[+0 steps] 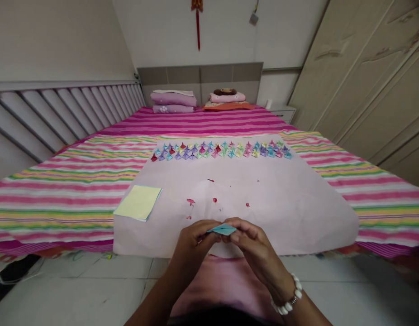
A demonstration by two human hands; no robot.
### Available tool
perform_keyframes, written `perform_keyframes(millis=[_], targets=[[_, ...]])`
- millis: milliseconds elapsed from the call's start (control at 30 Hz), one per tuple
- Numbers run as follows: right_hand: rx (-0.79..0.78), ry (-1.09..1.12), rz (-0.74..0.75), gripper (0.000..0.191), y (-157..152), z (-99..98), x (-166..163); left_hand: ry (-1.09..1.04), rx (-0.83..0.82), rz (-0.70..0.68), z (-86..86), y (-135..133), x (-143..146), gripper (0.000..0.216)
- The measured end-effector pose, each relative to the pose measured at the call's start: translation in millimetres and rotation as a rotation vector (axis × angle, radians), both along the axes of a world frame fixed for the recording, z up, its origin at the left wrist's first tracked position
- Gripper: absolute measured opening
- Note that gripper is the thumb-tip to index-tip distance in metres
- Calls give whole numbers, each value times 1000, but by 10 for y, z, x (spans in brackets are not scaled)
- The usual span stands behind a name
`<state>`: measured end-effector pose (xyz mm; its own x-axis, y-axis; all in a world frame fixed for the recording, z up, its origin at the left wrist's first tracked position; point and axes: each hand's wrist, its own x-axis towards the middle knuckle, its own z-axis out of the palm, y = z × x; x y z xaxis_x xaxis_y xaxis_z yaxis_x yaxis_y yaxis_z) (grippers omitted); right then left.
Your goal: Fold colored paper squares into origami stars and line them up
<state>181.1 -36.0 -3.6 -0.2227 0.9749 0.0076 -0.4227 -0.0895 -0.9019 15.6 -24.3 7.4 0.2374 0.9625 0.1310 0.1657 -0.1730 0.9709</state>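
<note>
A small folded piece of blue origami paper (223,229) is held between both hands, over the near edge of a pale paper sheet (297,203). My left hand (196,237) pinches its left end between thumb and fingers. At the right end, my right hand (253,242) grips it the same way; a white beaded bracelet is on that wrist. To the left lies a stack of square paper (139,202), yellow on top with a blue edge showing. Several small folded paper pieces (202,150) in many colours stand in rows along the sheet's far side.
The sheet lies on a bed with a striped cover (60,194); small red marks (191,202) dot its middle. Folded bedding (173,100) is stacked by the headboard (182,77). A slatted rail (77,108) runs along the left, a wardrobe (365,81) stands right.
</note>
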Motion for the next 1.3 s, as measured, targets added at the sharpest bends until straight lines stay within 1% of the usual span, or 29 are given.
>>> perform_keyframes(millis=[100,233,400,467,500,600,667,733,800,867,967,1067,1100,1200,1233,1300], targets=[[-45,-44,-9,27,5,-13,-20,-22,-6,41,-20,-2,25,16],[-87,-122,-51,26,24,-62,-73,-145,-73,54,-35,-27,78,15],[-74,-166,-56,25,23,-69,-112,-295,-260,-1,9,-37,92,15],[-74,-184,-59,27,20,-63,-118,-340,-313,-9,39,-17,85,26],[-76,-193,-58,27,19,-62,-122,-341,-314,4,54,-3,83,29],[-84,-191,-39,27,12,-78,-136,-275,-264,57,98,36,90,19],[-77,-143,-3,26,1,-97,-140,-245,-245,75,114,47,100,23],[-58,-113,39,26,-16,-114,-138,-266,-260,54,105,47,108,26],[-42,-132,63,27,-34,-123,-140,-310,-287,23,69,47,114,27],[-48,-166,50,30,-50,-125,-156,-344,-302,36,18,55,119,29],[-77,-163,7,32,-62,-132,-205,-363,-318,133,-36,76,131,30],[-90,-142,-45,32,-63,-161,-239,-371,-336,176,-43,85,132,23],[-90,-135,-64,31,-62,-174,-239,-376,-326,175,-42,82,125,22],[-87,-112,-102,30,-59,-199,-217,-391,-263,121,-56,61,84,40],[-87,-110,-102,31,-58,-199,-207,-391,-242,88,-66,53,67,38],[-83,-118,-87,30,-56,-186,-193,-377,-220,26,-85,40,36,26]])
